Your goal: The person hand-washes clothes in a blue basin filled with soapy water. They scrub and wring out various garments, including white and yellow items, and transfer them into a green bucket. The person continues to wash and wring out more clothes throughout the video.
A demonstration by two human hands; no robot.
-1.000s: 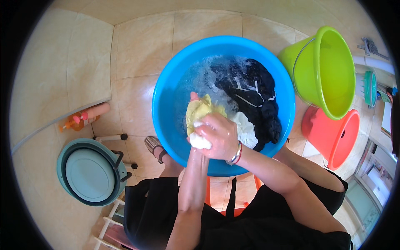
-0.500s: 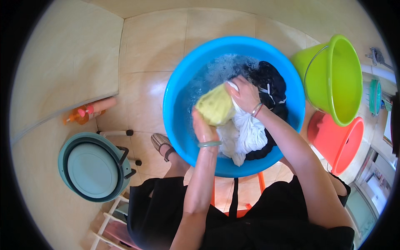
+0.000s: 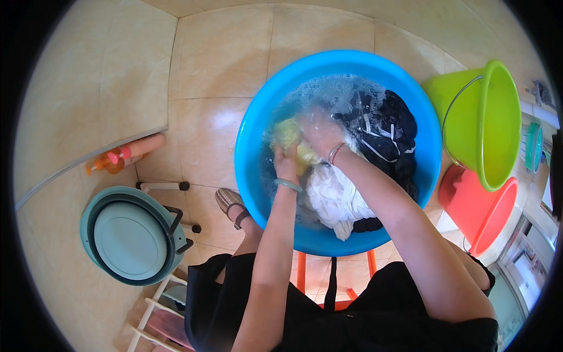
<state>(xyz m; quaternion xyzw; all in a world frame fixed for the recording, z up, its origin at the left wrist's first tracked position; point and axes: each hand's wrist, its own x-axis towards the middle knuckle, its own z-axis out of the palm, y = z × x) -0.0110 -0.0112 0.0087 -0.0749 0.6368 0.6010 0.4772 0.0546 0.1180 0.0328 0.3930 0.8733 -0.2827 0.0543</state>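
Note:
A round blue basin (image 3: 249, 182) of sudsy water stands in front of me. Within it, my left hand (image 3: 285, 159) is closed on a pale yellow cloth (image 3: 287, 132), which is partly under the water. My right hand (image 3: 319, 135) is dipped beside that cloth, its fingers smeared by water and motion, so its grip is hidden. White fabric (image 3: 337, 196) lies bunched below my wrists; whether it joins the yellow cloth I cannot tell. Black clothing (image 3: 390, 126) with white strips floats along the basin's right side.
A green bucket (image 3: 457, 111) and a red bucket (image 3: 469, 202) stand at the right. To the left are a grey-green folding tub (image 3: 132, 240) and pump bottles (image 3: 132, 152) by the wall. Orange stand legs (image 3: 301, 273) show below the basin.
Both hands have lowered the yellow cloth from above the water into it, toward the basin's left. My right hand's fingers have gone under the suds. The view has shifted slightly.

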